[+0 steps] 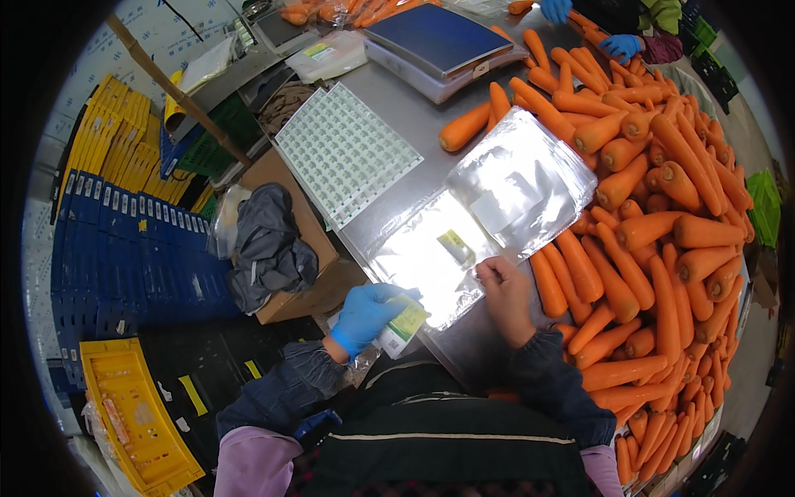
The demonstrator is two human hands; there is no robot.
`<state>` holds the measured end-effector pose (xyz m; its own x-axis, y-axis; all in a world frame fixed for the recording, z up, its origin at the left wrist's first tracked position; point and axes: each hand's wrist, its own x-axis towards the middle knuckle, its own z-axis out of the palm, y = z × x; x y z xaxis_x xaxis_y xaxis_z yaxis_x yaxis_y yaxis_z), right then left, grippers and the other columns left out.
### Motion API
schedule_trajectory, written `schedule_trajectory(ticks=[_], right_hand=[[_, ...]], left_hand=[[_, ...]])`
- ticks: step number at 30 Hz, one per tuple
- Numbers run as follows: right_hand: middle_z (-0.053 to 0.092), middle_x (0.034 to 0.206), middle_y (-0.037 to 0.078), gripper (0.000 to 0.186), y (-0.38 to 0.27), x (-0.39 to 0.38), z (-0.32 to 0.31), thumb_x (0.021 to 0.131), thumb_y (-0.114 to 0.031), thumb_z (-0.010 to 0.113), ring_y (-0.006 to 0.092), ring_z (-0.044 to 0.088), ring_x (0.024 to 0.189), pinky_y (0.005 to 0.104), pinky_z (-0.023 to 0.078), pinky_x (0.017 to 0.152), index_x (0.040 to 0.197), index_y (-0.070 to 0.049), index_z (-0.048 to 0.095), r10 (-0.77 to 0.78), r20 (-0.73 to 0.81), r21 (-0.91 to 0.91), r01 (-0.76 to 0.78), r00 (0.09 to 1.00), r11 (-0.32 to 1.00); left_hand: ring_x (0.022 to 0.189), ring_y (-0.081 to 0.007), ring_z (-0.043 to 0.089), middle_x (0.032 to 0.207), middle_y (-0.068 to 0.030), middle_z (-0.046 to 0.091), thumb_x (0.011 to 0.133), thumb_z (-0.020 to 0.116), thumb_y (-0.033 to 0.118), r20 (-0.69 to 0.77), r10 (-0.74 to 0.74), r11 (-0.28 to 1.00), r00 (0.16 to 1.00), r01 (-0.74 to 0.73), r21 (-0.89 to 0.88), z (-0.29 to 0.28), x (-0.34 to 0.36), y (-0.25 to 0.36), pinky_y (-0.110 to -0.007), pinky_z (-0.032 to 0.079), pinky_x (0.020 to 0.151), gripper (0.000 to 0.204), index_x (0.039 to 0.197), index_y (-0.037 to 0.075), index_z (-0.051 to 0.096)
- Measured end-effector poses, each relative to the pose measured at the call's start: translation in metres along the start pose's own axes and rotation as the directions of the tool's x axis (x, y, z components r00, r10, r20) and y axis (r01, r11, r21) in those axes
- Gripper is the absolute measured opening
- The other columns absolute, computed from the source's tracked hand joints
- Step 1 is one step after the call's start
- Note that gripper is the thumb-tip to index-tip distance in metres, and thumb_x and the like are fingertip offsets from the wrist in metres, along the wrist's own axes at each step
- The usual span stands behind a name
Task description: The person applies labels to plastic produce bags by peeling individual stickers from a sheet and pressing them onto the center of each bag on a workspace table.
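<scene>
Beside the plastic bags point(468, 203), the left hand point(367, 317) is pinching labels point(406, 323), likely feeling light and bendy, best gripped by edges; the right hand point(507, 298) is curling at the bags' edge, its hold unclear

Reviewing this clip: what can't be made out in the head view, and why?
All in the head view:
Right hand: whether its grip holds anything; too small to tell.
Green-and-white label: partly covered by the left hand.
Plastic bags: surface detail, washed out by glare.
Co-worker's purple sleeve: the person wearing it is cut off by the top edge.
Sticker sheets: print too small.
Bottom carrots: hidden beneath upper carrots.
</scene>
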<state>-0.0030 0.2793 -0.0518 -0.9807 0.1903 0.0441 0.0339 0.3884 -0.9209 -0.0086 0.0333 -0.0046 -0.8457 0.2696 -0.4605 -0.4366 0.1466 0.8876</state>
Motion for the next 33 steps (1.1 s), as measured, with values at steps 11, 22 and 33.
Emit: schedule_trajectory(ticks=[11, 22, 33], right_hand=[[0.063, 0.099, 0.013, 0.021, -0.023, -0.006, -0.009, 0.089, -0.008, 0.053, 0.0294, 0.061, 0.089, 0.0385, 0.048, 0.075, 0.108, -0.001, 0.057, -0.27, 0.004, -0.263, 0.261, 0.963, 0.929], [0.043, 0.14, 0.013, 0.044, -0.01, -0.016, 0.02, 0.082, -0.024, 0.066, 0.0347, 0.033, 0.134, 0.0499, 0.026, 0.109, 0.124, -0.014, 0.058, -0.287, 0.398, -0.487, 0.466, 0.871, 0.738], [0.067, 0.105, 0.009, 0.009, -0.007, -0.01, 0.019, 0.074, -0.008, 0.072, 0.0317, 0.056, 0.103, 0.04, 0.045, 0.083, 0.08, -0.005, 0.067, -0.362, 0.107, -0.353, 0.376, 0.926, 0.857]], left_hand=[[0.049, -0.0153, 0.055, 0.057, -0.0105, 0.057, 0.078, 0.071, 0.032, -0.207, 0.136, 0.926, 0.969, -0.05, 0.373, 0.051, 0.081, 0.028, -0.032, 0.046, 0.051, 0.037, 0.066, -0.001, 0.061], [0.068, -0.0181, 0.067, 0.079, -0.0146, 0.07, 0.079, 0.07, 0.032, 0.176, -0.137, 0.753, 0.975, -0.013, 0.657, -0.012, 0.024, 0.026, -0.029, 0.052, 0.065, 0.039, 0.102, 0.0, 0.069], [0.092, -0.0135, 0.062, 0.108, -0.0096, 0.065, 0.085, 0.064, 0.004, 0.054, -0.047, 0.997, 0.997, 0.05, -0.066, -0.025, -0.019, -0.001, -0.026, 0.05, 0.081, 0.033, 0.117, -0.005, 0.058]])
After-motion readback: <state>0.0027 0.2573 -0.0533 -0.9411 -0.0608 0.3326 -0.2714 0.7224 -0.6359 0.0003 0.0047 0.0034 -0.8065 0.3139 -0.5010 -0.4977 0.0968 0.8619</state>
